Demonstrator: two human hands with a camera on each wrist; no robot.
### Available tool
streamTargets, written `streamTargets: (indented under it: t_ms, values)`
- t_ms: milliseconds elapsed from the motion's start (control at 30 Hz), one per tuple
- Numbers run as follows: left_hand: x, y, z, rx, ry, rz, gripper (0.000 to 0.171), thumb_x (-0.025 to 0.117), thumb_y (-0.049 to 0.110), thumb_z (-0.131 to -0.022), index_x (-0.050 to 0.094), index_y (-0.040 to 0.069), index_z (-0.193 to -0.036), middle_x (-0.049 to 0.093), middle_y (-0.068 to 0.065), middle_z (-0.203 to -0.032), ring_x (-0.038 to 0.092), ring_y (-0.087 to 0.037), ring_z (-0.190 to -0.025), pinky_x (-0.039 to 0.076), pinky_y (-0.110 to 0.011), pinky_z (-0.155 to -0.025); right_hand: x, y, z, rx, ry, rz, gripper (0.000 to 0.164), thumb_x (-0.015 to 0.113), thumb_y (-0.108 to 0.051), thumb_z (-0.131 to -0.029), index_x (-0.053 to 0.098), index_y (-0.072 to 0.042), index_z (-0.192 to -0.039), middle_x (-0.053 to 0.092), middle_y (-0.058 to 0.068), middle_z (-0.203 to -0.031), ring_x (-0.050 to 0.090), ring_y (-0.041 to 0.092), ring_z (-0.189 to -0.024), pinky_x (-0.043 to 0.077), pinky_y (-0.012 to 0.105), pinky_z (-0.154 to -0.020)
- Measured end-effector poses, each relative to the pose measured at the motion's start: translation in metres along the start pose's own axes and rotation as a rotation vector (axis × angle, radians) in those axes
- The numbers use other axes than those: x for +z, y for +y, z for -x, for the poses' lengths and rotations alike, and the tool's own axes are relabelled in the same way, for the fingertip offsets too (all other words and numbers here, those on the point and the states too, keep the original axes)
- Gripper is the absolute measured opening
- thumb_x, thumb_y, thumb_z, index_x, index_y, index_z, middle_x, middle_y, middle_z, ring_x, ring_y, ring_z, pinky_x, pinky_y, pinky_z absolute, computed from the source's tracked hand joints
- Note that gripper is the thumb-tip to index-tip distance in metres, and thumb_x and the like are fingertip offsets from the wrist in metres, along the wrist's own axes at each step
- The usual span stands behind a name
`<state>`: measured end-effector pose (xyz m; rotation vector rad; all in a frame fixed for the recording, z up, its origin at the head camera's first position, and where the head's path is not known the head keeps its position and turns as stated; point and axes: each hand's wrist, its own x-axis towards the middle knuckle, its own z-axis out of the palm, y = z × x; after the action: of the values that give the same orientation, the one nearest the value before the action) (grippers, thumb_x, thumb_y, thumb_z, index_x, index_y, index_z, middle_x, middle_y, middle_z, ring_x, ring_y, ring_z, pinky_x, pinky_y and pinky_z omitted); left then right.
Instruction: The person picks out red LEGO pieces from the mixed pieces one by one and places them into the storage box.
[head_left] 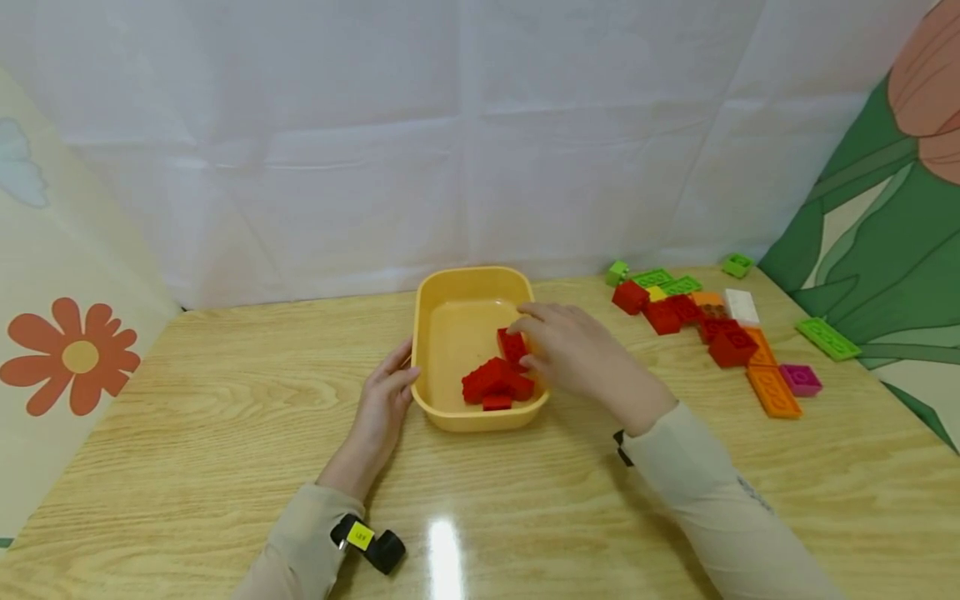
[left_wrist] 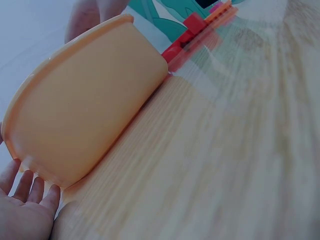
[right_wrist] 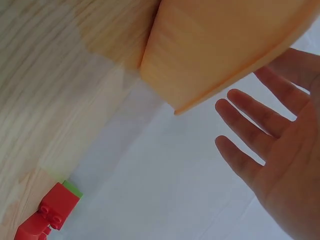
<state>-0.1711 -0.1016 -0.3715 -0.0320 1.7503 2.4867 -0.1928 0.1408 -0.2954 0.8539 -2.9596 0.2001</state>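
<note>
Bin [head_left: 450, 422]: cut by the top edge, right wrist view. Bricks within [head_left: 491, 375]: overlapping, count uncertain; hidden by the wall in both wrist views. Right hand [head_left: 566, 346]: foremost fingertips behind the bin's rim, right wrist view; hold on the upper brick [head_left: 511, 342] indeterminate. Left hand [left_wrist: 22, 215]: cut by the left and bottom edges. Yellow brick [head_left: 656, 293]: partly covered. Wrist label [head_left: 361, 535]: lettering too small to read.

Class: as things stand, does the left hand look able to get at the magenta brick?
Probably not directly: the left hand is against the yellow tub, and both that tub and the right arm lie between it and the magenta brick.
</note>
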Motion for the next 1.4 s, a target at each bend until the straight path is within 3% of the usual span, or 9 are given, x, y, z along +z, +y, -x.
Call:
streamTargets:
  t_ms: [567, 900, 1200, 1400]
  values:
    - [-0.001, 0.0, 0.0, 0.003, -0.006, 0.0, 0.057, 0.041, 0.001, -0.091, 0.03, 0.001, -0.146, 0.032, -0.013, -0.153, 0.036, -0.023, -0.133, 0.046, -0.01, -0.091, -0.017, 0.027, 0.011, 0.162, 0.022, -0.039, 0.042, 0.062, -0.031, -0.087, 0.059, -0.009, -0.123, 0.062, 0.014, -0.128, 0.054, 0.032, -0.115, 0.048, 0.053, -0.097]
    - [-0.002, 0.001, 0.0, 0.0, -0.002, -0.006, 0.056, 0.042, 0.001, -0.091, 0.03, 0.002, -0.146, 0.032, -0.013, -0.154, 0.036, -0.023, -0.133, 0.046, -0.01, -0.09, -0.035, 0.051, 0.024, 0.3, -0.036, -0.072, 0.048, 0.055, -0.033, -0.092, 0.051, -0.006, -0.131, 0.052, 0.022, -0.137, 0.048, 0.04, -0.12, 0.044, 0.06, -0.097]
    - [-0.002, 0.0, 0.0, 0.002, -0.002, -0.02, 0.056, 0.043, 0.002, -0.091, 0.032, 0.002, -0.146, 0.033, -0.013, -0.153, 0.037, -0.023, -0.132, 0.046, -0.01, -0.09, -0.045, 0.073, 0.036, 0.369, -0.074, -0.135, 0.06, 0.048, -0.043, -0.093, 0.043, -0.003, -0.138, 0.044, 0.029, -0.142, 0.04, 0.047, -0.125, 0.036, 0.067, -0.101]
    - [-0.003, 0.0, -0.001, 0.001, -0.002, -0.022, 0.056, 0.042, 0.002, -0.091, 0.031, 0.003, -0.146, 0.033, -0.013, -0.153, 0.037, -0.023, -0.132, 0.046, -0.011, -0.091, -0.05, 0.087, 0.043, 0.397, -0.069, -0.12, 0.066, 0.048, -0.047, -0.092, 0.041, -0.002, -0.139, 0.045, 0.033, -0.139, 0.043, 0.05, -0.119, 0.038, 0.069, -0.097]
